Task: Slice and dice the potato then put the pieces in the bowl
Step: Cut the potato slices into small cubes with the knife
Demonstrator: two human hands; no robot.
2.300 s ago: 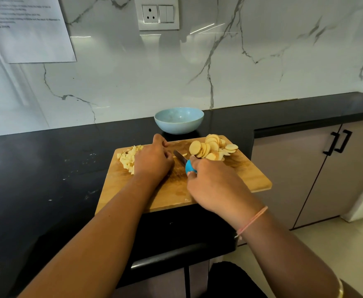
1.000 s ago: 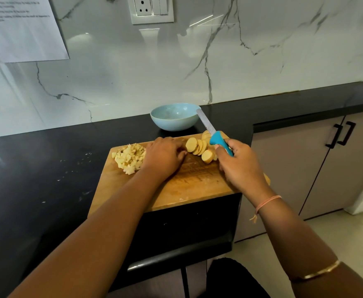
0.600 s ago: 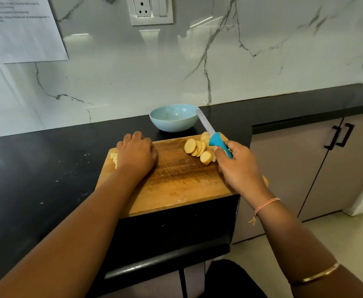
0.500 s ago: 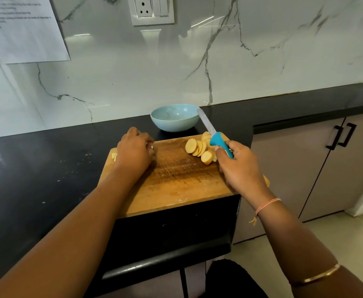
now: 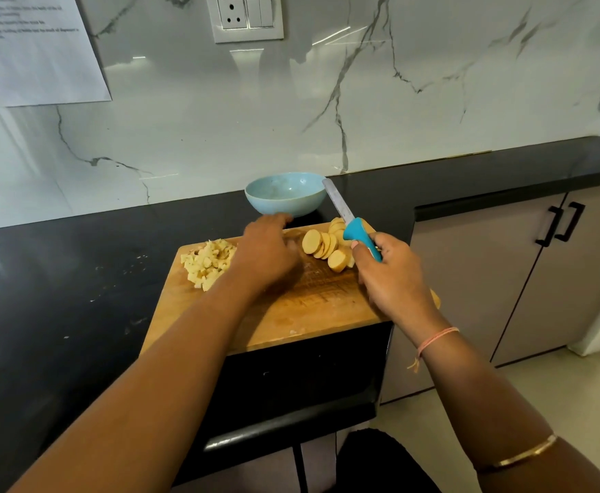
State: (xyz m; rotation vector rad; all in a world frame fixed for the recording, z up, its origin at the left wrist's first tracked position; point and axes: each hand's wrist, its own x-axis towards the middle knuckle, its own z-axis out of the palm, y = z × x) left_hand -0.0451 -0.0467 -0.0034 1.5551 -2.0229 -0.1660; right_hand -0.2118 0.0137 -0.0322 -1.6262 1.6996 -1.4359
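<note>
Now a glossy black counter (image 5: 60, 279) under a white marble wall (image 5: 220, 137) bears a wooden board (image 5: 309, 307); the right hand (image 5: 394, 279) grips a teal-handled knife (image 5: 359, 236), and the left hand (image 5: 266, 254) is relaxed.

bowl (image 5: 286, 199): 1 | knife (image 5: 358, 235): 1 | cutting board (image 5: 309, 307): 1 | diced potato pile (image 5: 208, 265): 1 | cabinet handles (image 5: 572, 222): 2 | paper sheet (image 5: 35, 51): 1

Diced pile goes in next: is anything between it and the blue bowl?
Only the person's left hand, over the wooden cutting board between the pale diced potato pile and the light blue bowl. The round potato slices and the blue-handled knife in the right hand sit further right.
</note>
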